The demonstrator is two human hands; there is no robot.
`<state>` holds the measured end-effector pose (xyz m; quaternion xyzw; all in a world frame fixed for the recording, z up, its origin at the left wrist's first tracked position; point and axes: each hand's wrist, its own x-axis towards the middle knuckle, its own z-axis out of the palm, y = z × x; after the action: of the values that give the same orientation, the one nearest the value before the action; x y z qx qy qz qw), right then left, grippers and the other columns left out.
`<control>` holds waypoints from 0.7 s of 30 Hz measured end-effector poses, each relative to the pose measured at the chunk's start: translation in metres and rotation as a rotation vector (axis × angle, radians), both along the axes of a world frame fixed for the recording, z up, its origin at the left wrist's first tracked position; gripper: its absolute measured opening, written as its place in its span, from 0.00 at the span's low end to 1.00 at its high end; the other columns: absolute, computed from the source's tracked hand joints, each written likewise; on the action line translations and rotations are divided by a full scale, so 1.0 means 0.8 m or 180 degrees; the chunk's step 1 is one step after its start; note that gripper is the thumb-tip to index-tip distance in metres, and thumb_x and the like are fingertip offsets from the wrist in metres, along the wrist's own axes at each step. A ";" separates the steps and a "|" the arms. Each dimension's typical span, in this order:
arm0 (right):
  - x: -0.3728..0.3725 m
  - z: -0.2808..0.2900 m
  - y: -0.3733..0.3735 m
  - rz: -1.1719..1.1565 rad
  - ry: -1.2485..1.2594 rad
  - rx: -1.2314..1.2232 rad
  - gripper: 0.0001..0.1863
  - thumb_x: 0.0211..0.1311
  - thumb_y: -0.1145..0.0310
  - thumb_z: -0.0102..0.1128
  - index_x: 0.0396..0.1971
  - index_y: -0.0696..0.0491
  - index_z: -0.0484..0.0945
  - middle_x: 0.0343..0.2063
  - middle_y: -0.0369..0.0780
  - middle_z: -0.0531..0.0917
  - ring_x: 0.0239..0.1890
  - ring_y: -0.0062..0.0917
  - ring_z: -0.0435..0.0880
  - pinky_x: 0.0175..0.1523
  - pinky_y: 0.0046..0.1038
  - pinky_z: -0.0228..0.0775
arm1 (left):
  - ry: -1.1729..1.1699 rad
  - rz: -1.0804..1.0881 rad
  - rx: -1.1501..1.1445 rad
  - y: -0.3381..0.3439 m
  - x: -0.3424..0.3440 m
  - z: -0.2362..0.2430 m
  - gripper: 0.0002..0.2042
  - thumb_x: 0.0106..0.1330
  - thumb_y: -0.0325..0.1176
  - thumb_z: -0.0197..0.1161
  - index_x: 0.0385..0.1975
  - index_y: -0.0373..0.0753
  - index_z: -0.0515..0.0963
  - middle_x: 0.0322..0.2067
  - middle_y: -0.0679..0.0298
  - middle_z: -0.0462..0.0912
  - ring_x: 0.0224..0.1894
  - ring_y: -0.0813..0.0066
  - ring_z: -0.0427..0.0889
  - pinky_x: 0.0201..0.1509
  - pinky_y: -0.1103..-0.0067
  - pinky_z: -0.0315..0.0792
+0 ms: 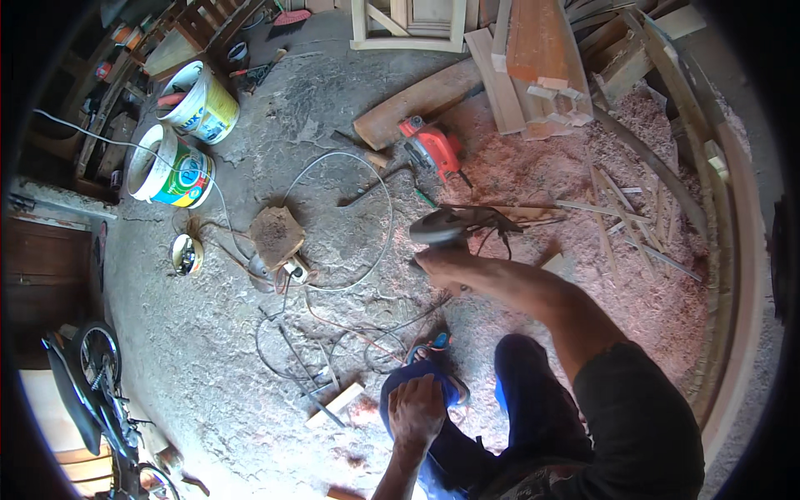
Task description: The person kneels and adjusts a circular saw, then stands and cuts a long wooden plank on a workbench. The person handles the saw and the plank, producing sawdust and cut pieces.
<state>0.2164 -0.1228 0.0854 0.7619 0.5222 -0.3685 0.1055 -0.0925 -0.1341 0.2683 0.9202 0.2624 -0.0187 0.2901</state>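
My right hand (444,268), its arm reaching across from the right, is closed on a dark power tool with a grey round head (437,226); it looks like an angle grinder. The hand hides most of the tool's body. Just beyond it, a tangle of black cord (493,220) lies on the floor. My left hand (417,408) rests on my left knee (398,377), with its fingers laid flat and holding nothing. Farther away sits a red power tool (435,147) with a rounded housing, near a wooden board (425,98).
Pink-tinted shavings (533,171) and thin wood strips (625,208) cover the right side. Cables loop around a wooden block (277,236) and a socket (296,268). Two paint buckets (204,108) stand far left, a motorcycle (96,392) near left. Planks (542,50) lean at the back.
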 end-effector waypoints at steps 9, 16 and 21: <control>-0.009 0.537 -0.080 -0.3342 0.3551 0.2609 0.37 0.55 0.84 0.59 0.68 0.54 0.63 0.23 0.37 0.76 0.19 0.20 0.77 0.20 0.26 0.68 | -0.0029 0.0247 -0.1081 -0.058 0.024 0.100 0.41 0.55 0.50 0.75 0.67 0.39 0.67 0.65 0.46 0.71 0.67 0.46 0.68 0.68 0.57 0.64; -0.043 0.773 -0.123 -0.4327 0.4481 0.4177 0.32 0.55 0.86 0.62 0.63 0.59 0.71 0.25 0.35 0.75 0.19 0.17 0.74 0.25 0.24 0.70 | -0.0687 -0.1898 -0.1488 -0.123 0.145 0.251 0.20 0.55 0.48 0.72 0.47 0.48 0.84 0.54 0.55 0.81 0.60 0.50 0.75 0.64 0.57 0.68; -0.042 0.821 -0.188 -0.4251 0.3916 0.4308 0.17 0.64 0.77 0.65 0.52 0.58 0.76 0.14 0.34 0.71 0.16 0.20 0.73 0.25 0.28 0.70 | -0.0845 -0.1830 -0.1286 -0.049 0.112 0.167 0.09 0.57 0.33 0.67 0.38 0.43 0.84 0.37 0.54 0.86 0.42 0.50 0.85 0.51 0.61 0.77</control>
<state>0.1825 -0.2734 0.7420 0.4781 0.0662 -0.3049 -0.8211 -0.0028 -0.1736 0.4015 0.8749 -0.0556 -0.0313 0.4802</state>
